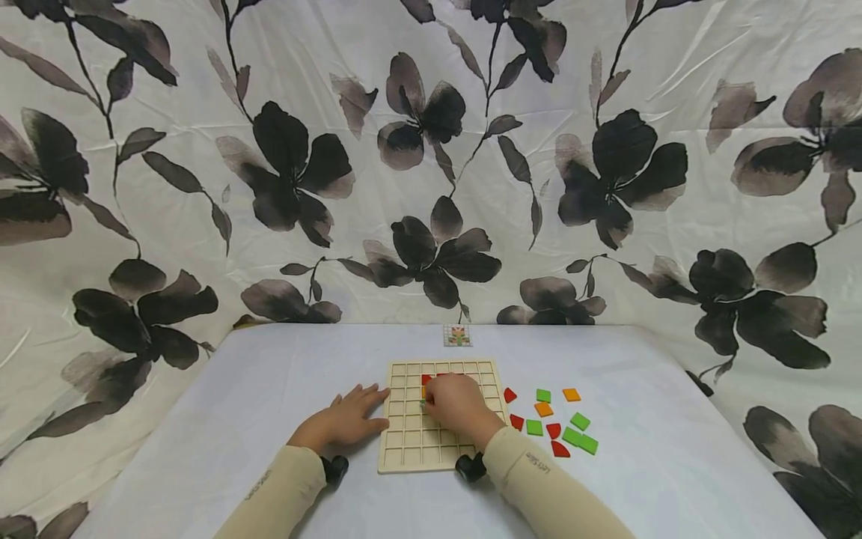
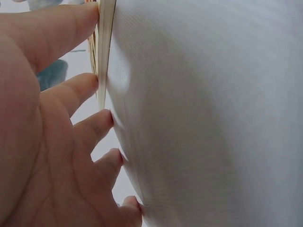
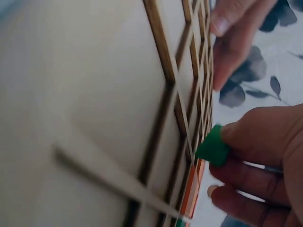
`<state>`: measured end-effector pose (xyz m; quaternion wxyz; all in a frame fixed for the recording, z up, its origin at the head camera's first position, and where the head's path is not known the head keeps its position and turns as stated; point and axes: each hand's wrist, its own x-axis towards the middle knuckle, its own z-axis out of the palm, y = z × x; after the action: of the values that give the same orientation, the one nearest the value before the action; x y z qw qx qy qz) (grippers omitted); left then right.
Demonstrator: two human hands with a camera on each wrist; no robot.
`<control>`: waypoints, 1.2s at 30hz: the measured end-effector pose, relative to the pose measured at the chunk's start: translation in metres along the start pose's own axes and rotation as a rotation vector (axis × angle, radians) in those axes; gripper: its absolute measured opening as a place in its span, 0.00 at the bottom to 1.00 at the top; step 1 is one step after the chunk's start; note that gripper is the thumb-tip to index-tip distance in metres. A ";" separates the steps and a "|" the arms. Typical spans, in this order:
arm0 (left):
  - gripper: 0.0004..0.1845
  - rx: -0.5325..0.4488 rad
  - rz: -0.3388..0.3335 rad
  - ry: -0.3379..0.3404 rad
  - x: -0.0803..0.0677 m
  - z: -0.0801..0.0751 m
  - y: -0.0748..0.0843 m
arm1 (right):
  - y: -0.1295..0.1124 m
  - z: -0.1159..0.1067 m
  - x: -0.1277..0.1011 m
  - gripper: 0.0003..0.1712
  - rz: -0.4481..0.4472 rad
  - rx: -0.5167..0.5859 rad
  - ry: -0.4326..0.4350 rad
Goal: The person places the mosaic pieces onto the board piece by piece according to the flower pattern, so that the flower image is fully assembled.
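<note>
A wooden grid board (image 1: 402, 452) lies flat on the table, its square cells marked off by raised strips. My left hand (image 1: 345, 421) rests at the board's left side with fingers spread; in the left wrist view the thumb and a finger touch the board's edge (image 2: 106, 52). Over the upper middle of the board, my right hand (image 1: 459, 404) pinches a small green tile (image 3: 213, 146) between thumb and fingers. Red tiles (image 1: 426, 379) sit in cells near the top, partly hidden by that hand. An orange-red tile (image 3: 189, 187) shows in the grid below the green one.
Loose tiles lie right of the board: green ones (image 1: 581, 421), orange ones (image 1: 571, 394) and red ones (image 1: 560, 449). A small card with a coloured pattern (image 1: 458, 335) is at the far edge of the white table (image 1: 269, 374). Floral cloth (image 1: 431, 180) hangs behind.
</note>
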<state>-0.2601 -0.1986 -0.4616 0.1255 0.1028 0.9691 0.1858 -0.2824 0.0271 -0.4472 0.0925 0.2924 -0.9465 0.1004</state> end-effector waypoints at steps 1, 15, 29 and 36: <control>0.36 -0.002 0.006 0.000 0.000 -0.001 0.000 | -0.001 0.002 0.001 0.14 -0.009 -0.027 0.002; 0.36 -0.003 -0.007 0.002 0.001 0.002 0.001 | -0.005 0.001 0.003 0.14 0.097 -0.038 -0.087; 0.36 0.004 -0.007 0.001 0.001 0.002 0.001 | 0.015 -0.006 -0.011 0.05 0.121 0.118 -0.072; 0.36 0.012 0.002 0.009 0.000 0.001 0.000 | 0.038 -0.020 -0.020 0.06 0.164 0.159 -0.093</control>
<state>-0.2600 -0.1983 -0.4630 0.1204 0.1035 0.9706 0.1808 -0.2855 0.0734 -0.4379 0.0164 0.2248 -0.9596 0.1686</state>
